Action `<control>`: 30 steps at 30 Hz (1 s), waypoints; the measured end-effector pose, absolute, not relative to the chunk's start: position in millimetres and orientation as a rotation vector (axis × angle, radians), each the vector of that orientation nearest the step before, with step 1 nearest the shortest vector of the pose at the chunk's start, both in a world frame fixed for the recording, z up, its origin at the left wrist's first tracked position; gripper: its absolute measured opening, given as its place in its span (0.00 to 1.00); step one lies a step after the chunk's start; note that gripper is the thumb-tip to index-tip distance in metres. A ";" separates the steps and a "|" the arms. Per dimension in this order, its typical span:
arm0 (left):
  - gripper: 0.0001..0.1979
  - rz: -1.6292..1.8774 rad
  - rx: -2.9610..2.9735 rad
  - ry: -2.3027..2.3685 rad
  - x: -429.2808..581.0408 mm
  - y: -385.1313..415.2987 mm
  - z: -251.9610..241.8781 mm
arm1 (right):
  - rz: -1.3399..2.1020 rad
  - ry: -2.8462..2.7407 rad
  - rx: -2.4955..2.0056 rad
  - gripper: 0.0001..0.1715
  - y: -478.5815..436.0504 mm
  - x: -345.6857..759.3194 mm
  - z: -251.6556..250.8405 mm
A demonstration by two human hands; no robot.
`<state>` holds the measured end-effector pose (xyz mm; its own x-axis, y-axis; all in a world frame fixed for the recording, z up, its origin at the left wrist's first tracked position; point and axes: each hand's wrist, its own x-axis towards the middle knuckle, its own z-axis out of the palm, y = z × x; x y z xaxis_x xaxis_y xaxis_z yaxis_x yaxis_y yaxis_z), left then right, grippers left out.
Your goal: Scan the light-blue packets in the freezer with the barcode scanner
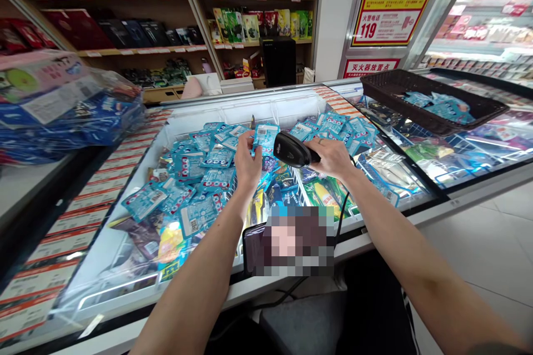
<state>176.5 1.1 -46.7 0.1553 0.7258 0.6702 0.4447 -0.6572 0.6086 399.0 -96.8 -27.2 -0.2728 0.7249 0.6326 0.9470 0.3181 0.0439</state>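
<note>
My left hand (249, 162) pinches a small blue packet (265, 136), its white barcode label turned up toward me. A thin pointed item (252, 122) shows just above those fingers; I cannot make out what it is. Wrapped around the handle of a black barcode scanner (291, 151) is my right hand (332, 156). The scanner's head is close to the packet's right side, and its black cable (343, 212) hangs down toward the front edge. Many similar blue packets (216, 156) lie heaped on the freezer's glass lid below and left of my hands, with another pile (353, 128) to the right.
A brown basket (433, 94) with several blue packets stands at the right. A phone (255, 249), partly blurred out, leans at the freezer's front edge (358, 245). Plastic-wrapped packages (62, 100) sit at the left. Stocked shelves (145, 47) line the back.
</note>
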 end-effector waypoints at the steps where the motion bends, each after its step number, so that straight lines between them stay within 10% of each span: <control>1: 0.18 1.521 2.177 1.137 176.2 1.0 -46.6 | -0.575 -2.085 -1.460 0.18 -96.9 398.5 -27.3; 30: 0.13 1.542 2.215 1.174 175.6 1.4 -46.5 | -0.593 -2.078 -1.415 0.17 -95.6 399.1 -30.4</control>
